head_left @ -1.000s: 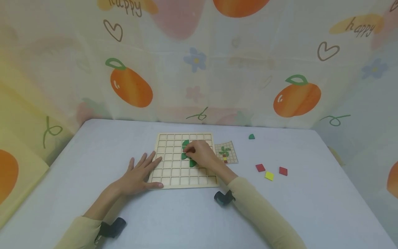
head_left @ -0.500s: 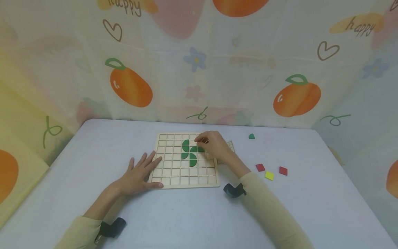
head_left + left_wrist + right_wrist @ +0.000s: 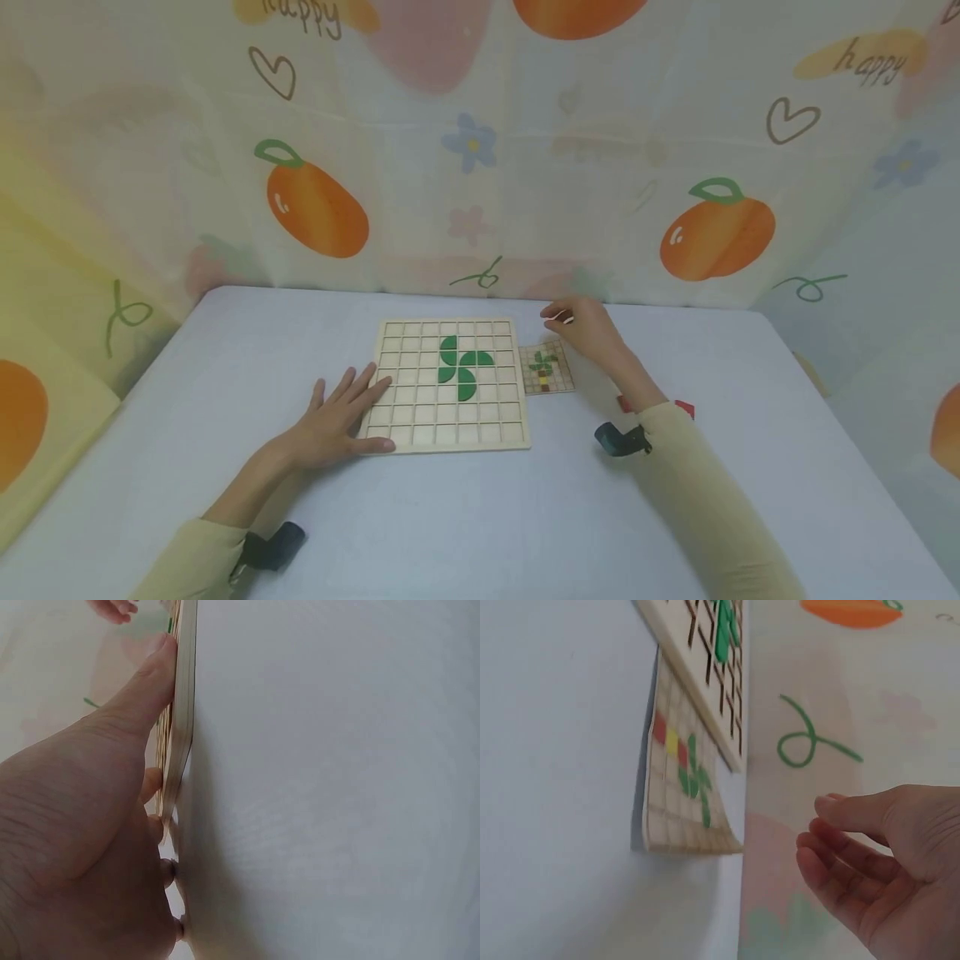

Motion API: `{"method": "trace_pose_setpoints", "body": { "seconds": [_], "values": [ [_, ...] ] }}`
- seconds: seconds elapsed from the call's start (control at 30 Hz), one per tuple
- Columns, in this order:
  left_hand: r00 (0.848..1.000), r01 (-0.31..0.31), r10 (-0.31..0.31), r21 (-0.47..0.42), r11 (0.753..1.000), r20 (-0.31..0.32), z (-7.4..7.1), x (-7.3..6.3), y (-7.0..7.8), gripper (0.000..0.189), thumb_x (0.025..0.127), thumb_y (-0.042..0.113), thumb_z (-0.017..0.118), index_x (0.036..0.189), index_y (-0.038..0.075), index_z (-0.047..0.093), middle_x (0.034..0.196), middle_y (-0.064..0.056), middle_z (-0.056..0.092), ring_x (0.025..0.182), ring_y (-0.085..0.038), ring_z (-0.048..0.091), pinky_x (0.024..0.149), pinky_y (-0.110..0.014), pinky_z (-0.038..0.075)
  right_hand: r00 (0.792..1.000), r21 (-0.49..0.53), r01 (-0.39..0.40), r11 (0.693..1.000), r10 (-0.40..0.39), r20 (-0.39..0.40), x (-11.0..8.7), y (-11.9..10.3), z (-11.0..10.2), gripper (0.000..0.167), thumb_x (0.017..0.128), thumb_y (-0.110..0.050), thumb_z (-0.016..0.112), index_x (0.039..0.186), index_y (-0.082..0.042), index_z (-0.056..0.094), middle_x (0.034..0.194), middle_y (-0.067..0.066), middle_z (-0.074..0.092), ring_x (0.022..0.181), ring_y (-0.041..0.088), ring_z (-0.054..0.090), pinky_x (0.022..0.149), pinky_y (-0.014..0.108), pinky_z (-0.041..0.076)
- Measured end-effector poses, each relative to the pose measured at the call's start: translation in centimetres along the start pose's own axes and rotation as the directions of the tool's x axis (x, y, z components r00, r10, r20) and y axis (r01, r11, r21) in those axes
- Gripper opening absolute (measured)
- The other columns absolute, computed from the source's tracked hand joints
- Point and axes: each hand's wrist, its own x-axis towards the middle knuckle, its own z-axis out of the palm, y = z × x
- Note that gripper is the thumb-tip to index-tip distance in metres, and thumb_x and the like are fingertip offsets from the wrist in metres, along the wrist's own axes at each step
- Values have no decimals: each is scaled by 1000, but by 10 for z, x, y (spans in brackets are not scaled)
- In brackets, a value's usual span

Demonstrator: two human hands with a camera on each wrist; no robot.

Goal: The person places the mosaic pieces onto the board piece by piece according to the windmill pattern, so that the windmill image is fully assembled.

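Observation:
My left hand [image 3: 326, 429] lies with spread fingers on the left edge of a wooden grid board [image 3: 489, 436]; in the left wrist view its thumb [image 3: 154, 671] rests along the board's edge. Several green quarter-round pieces [image 3: 467, 386] sit in the board's cells, grouped around its upper middle. My right hand [image 3: 588, 329] hangs above the table, beyond the small pattern card [image 3: 560, 382]. Its fingers are loosely bent with nothing between them, as the right wrist view shows. The card bears a green, red and yellow design and stands right beside the board.
Two red square pieces, one of them a red tile [image 3: 685, 408], show partly around my right forearm, which covers the spot of the yellow tile. A white table [image 3: 420, 525] carries everything. Behind it hangs a curtain [image 3: 420, 200] printed with oranges.
My right hand has left the green pieces on the board and moved right, past the card, now hiding the loose green piece and yellow tile. The left hand stays put.

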Motion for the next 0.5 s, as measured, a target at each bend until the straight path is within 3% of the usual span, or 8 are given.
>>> {"method": "trace_pose_setpoints", "body": {
  "seconds": [0.17, 0.5],
  "values": [
    [1000, 3, -3, -4, 1000, -1, 1, 0, 0, 99, 81, 62, 68, 155, 10, 28, 162, -20, 11, 146, -48, 3, 108, -71, -7, 1000, -41, 3, 999, -3, -14, -2, 14, -6, 19, 92, -3, 64, 109, 3, 71, 117, 18, 66, 102, 32, 65, 81, 42, 54],
    [1000, -2, 2, -5, 1000, -6, -2, 0, 3, 98, 82, 62, 67, 155, 9, 28, 162, -21, 12, 146, -49, 4, 108, -72, -5, 999, -147, -38, 988, 33, -32, -2, 38, -9, 26, 91, -7, 67, 115, 3, 68, 129, 23, 60, 120, 41, 54, 100, 53, 43]
  ]
}}
